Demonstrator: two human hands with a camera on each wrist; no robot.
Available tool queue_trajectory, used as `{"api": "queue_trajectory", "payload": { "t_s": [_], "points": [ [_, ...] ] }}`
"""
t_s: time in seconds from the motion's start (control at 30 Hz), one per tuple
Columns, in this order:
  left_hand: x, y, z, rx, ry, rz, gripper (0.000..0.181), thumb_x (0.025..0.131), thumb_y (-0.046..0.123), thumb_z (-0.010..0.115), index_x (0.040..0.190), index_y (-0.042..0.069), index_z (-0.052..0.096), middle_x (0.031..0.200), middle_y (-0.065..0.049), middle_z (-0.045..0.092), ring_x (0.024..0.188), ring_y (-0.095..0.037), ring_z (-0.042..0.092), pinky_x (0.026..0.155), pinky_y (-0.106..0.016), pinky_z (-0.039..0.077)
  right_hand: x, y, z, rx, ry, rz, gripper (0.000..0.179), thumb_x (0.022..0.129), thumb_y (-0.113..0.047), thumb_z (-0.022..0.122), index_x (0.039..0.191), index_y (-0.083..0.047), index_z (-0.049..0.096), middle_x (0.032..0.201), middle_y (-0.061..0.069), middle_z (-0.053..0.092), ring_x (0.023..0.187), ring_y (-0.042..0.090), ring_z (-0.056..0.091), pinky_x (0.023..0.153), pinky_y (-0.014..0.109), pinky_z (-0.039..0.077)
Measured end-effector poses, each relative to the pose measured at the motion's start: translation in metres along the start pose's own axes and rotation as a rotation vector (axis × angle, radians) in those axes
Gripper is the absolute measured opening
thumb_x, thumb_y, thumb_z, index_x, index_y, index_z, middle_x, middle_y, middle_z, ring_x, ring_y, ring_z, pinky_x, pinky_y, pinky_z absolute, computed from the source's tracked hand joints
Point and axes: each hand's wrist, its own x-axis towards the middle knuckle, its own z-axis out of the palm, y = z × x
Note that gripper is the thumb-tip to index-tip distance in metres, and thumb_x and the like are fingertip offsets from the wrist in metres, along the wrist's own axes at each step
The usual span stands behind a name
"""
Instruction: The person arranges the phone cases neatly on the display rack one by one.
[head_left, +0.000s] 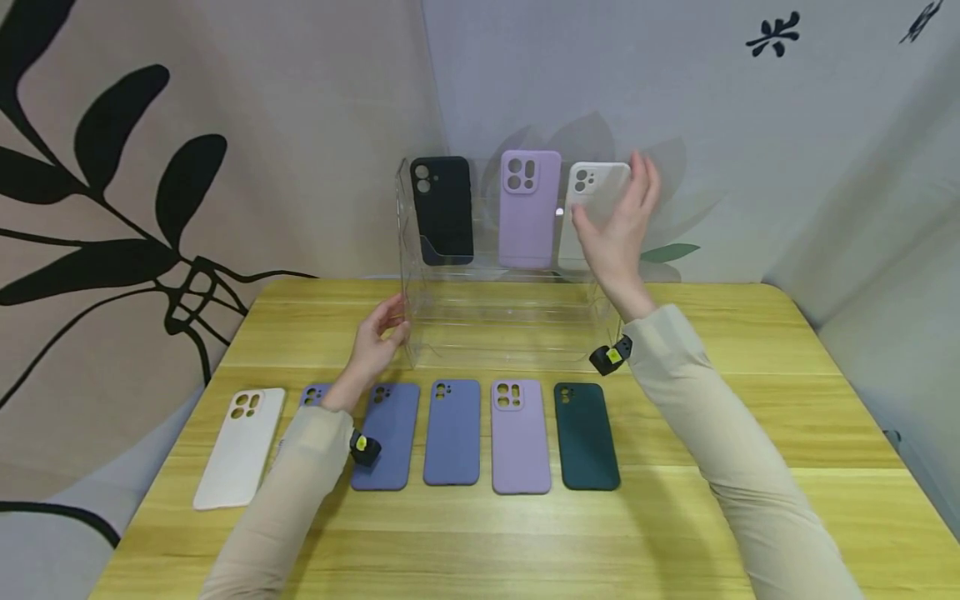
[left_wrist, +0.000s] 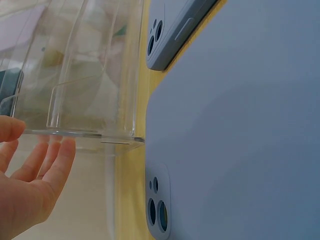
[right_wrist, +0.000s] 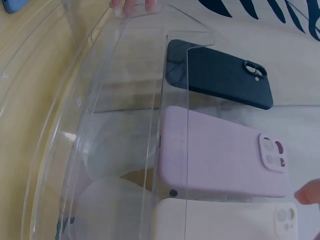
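Observation:
My left hand (head_left: 375,340) holds the left side panel of a clear stepped display stand (head_left: 510,342), thumb and fingertips at the panel's edge in the left wrist view. On the stand's top tier lean a black phone case (head_left: 442,208), a light purple case (head_left: 530,217) and a white case (head_left: 588,200). Over the white one, my right hand (head_left: 618,237) is spread, the thumb by its left edge and the fingers by its upper right corner. In the right wrist view the thumb tip (right_wrist: 307,192) looks apart from the cases; the other fingers are hidden there.
Along the table's front lie a white case (head_left: 240,450), several blue cases (head_left: 452,433), a lilac case (head_left: 520,437) and a dark green case (head_left: 587,437). My left forearm partly covers one blue case. A patterned cloth wall (head_left: 337,150) stands right behind the stand.

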Motion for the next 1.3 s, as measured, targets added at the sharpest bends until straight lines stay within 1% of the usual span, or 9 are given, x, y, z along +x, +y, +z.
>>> {"api": "queue_trajectory", "payload": {
  "t_s": [0.2, 0.3, 0.67, 0.77, 0.9, 1.0, 1.13, 1.2, 1.3],
  "points": [
    [0.0, -0.001, 0.0, 0.005, 0.003, 0.012, 0.047, 0.09, -0.013, 0.047, 0.136, -0.012, 0.037, 0.13, -0.035, 0.044, 0.115, -0.045, 0.044, 0.085, -0.02, 0.042, -0.011, 0.002, -0.008, 0.035, 0.013, -0.075, 0.078, 0.077, -0.005, 0.072, 0.14, 0.008, 0.028, 0.142, 0.022, 0.027, 0.133, 0.02, 0.026, 0.11, 0.024, 0.017],
    [0.0, -0.001, 0.0, 0.006, 0.003, 0.019, 0.046, 0.09, -0.013, 0.048, 0.135, -0.012, 0.037, 0.13, -0.035, 0.044, 0.115, -0.045, 0.045, 0.087, -0.025, 0.041, -0.017, 0.002, -0.013, 0.034, -0.002, -0.086, 0.077, 0.077, -0.005, 0.071, 0.139, 0.008, 0.028, 0.141, 0.023, 0.027, 0.132, 0.022, 0.027, 0.11, 0.027, 0.018],
    [0.002, 0.0, 0.0, 0.002, 0.003, -0.007, 0.047, 0.09, -0.013, 0.047, 0.136, -0.011, 0.036, 0.131, -0.034, 0.044, 0.115, -0.043, 0.045, 0.082, -0.018, 0.043, -0.042, 0.007, -0.03, 0.021, -0.077, -0.092, 0.075, 0.078, -0.005, 0.072, 0.137, 0.011, 0.029, 0.14, 0.025, 0.027, 0.132, 0.026, 0.026, 0.11, 0.032, 0.018],
    [0.003, -0.003, 0.0, 0.002, 0.003, 0.011, 0.047, 0.09, -0.013, 0.048, 0.136, -0.012, 0.037, 0.13, -0.034, 0.044, 0.114, -0.043, 0.045, 0.088, -0.026, 0.043, -0.05, 0.01, -0.033, 0.032, -0.086, -0.095, 0.076, 0.077, -0.002, 0.072, 0.138, 0.01, 0.029, 0.14, 0.026, 0.026, 0.132, 0.027, 0.024, 0.11, 0.035, 0.018],
    [0.009, -0.018, -0.002, -0.01, 0.008, 0.041, 0.047, 0.09, -0.013, 0.049, 0.136, -0.009, 0.039, 0.13, -0.033, 0.046, 0.114, -0.042, 0.047, 0.096, -0.04, 0.04, -0.062, 0.013, -0.037, 0.029, -0.109, -0.083, 0.076, 0.078, -0.004, 0.073, 0.138, 0.01, 0.029, 0.14, 0.027, 0.025, 0.133, 0.028, 0.023, 0.111, 0.037, 0.018],
    [0.012, -0.029, -0.003, -0.011, 0.011, 0.044, 0.048, 0.09, -0.012, 0.05, 0.137, -0.006, 0.04, 0.131, -0.03, 0.047, 0.114, -0.039, 0.047, 0.096, -0.037, 0.04, -0.074, 0.015, -0.041, 0.01, -0.136, -0.07, 0.076, 0.079, -0.008, 0.072, 0.139, 0.01, 0.028, 0.141, 0.028, 0.025, 0.133, 0.03, 0.023, 0.11, 0.04, 0.02],
    [0.013, -0.033, -0.003, 0.0, 0.015, 0.04, 0.049, 0.09, -0.011, 0.05, 0.137, -0.005, 0.04, 0.131, -0.028, 0.047, 0.113, -0.037, 0.047, 0.089, -0.026, 0.043, -0.092, 0.02, -0.044, 0.001, -0.17, -0.062, 0.076, 0.08, -0.008, 0.072, 0.139, 0.01, 0.028, 0.141, 0.027, 0.025, 0.133, 0.033, 0.024, 0.109, 0.047, 0.021],
    [0.013, -0.033, -0.003, -0.005, 0.017, 0.042, 0.048, 0.09, -0.011, 0.05, 0.137, -0.005, 0.04, 0.13, -0.029, 0.047, 0.112, -0.036, 0.048, 0.089, -0.028, 0.043, -0.102, 0.023, -0.045, 0.008, -0.185, -0.056, 0.076, 0.079, -0.007, 0.072, 0.139, 0.01, 0.028, 0.141, 0.027, 0.024, 0.133, 0.035, 0.023, 0.109, 0.049, 0.021],
    [0.011, -0.028, -0.002, -0.019, 0.014, 0.046, 0.048, 0.09, -0.013, 0.049, 0.136, -0.007, 0.04, 0.13, -0.031, 0.047, 0.112, -0.038, 0.048, 0.095, -0.038, 0.04, -0.116, 0.028, -0.047, 0.015, -0.206, -0.049, 0.076, 0.079, -0.005, 0.073, 0.138, 0.01, 0.028, 0.141, 0.027, 0.025, 0.132, 0.036, 0.024, 0.108, 0.052, 0.021]
  ]
}}
